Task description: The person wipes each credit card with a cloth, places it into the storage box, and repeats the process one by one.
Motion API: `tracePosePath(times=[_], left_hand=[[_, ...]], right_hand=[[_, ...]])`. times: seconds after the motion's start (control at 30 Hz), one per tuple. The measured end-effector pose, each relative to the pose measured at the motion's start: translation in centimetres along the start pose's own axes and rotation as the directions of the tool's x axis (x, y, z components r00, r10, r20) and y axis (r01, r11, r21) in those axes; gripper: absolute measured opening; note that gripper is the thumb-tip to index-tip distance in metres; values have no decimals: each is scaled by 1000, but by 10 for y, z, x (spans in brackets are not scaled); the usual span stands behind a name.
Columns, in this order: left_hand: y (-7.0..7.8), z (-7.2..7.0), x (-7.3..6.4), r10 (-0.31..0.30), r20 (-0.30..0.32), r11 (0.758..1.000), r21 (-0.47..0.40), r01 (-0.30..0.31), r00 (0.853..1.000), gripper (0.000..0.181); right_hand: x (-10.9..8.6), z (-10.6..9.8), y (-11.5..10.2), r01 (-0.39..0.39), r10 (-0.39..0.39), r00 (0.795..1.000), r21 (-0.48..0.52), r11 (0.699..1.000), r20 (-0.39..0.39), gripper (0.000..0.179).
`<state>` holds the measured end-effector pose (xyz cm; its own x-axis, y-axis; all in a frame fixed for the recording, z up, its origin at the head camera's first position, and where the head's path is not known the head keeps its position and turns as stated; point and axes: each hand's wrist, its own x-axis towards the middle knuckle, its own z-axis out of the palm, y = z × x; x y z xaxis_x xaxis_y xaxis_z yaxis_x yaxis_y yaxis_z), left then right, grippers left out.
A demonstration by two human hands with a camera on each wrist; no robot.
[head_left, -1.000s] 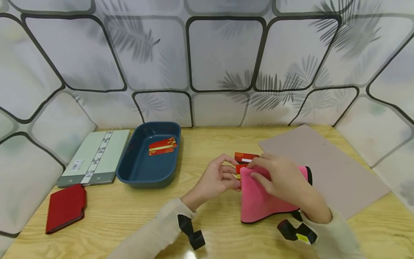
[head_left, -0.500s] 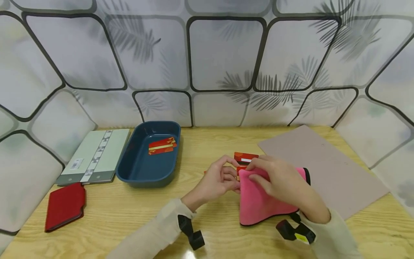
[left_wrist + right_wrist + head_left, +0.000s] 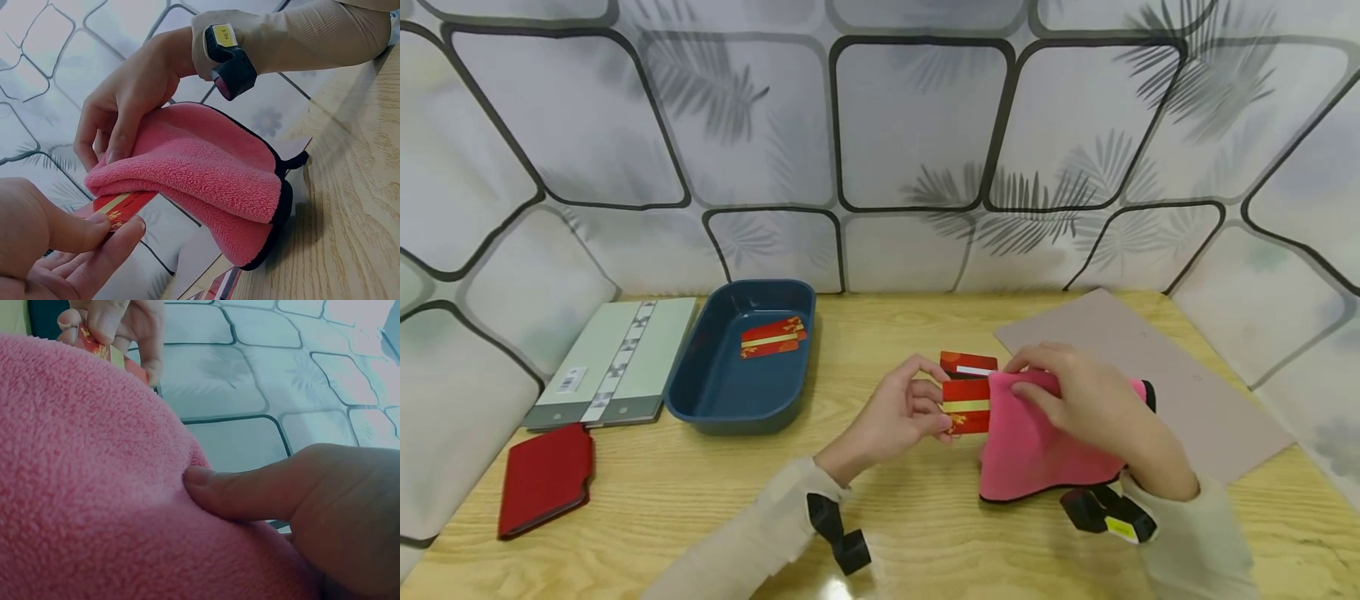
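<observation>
My left hand [image 3: 901, 412] pinches a red card with a gold stripe [image 3: 966, 407] between thumb and fingers, the card's face turned up. Folded over and hanging beside it is a pink fleece cloth with black edging [image 3: 1045, 442], which my right hand [image 3: 1082, 408] grips at its upper edge. The cloth's edge overlaps the card's right end in the head view. From the left wrist, the card [image 3: 125, 207] shows right under the cloth's fold [image 3: 187, 169]. In the right wrist view the thumb [image 3: 231, 490] presses on the fleece.
Another red card with a white strip [image 3: 968, 365] lies behind the held one. A dark blue tray [image 3: 737, 400] holds red cards [image 3: 771, 337]. At left are a pale green folder [image 3: 617, 358] and a red wallet-like case [image 3: 546, 479]; a greyish-pink board [image 3: 1150, 367] lies at right.
My right hand has shifted right and slightly up with the pink cloth, uncovering more of the red card. My left hand stays nearly in place, still pinching that card.
</observation>
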<state>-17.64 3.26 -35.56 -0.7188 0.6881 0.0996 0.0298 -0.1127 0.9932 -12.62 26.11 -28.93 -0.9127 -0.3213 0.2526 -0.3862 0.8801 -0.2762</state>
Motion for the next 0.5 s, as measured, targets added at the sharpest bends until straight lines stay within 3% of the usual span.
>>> tracePosePath(times=[0.23, 0.5], left_hand=[[1, 0, 3, 17, -3, 1000, -11, -17, 1000, 39], [-1, -3, 1, 37, 6, 999, -9, -37, 999, 39]], right_hand=[[-1, -6, 7, -9, 8, 1000, -15, 1000, -22, 22], [2, 7, -1, 96, -104, 989, -72, 993, -109, 21]])
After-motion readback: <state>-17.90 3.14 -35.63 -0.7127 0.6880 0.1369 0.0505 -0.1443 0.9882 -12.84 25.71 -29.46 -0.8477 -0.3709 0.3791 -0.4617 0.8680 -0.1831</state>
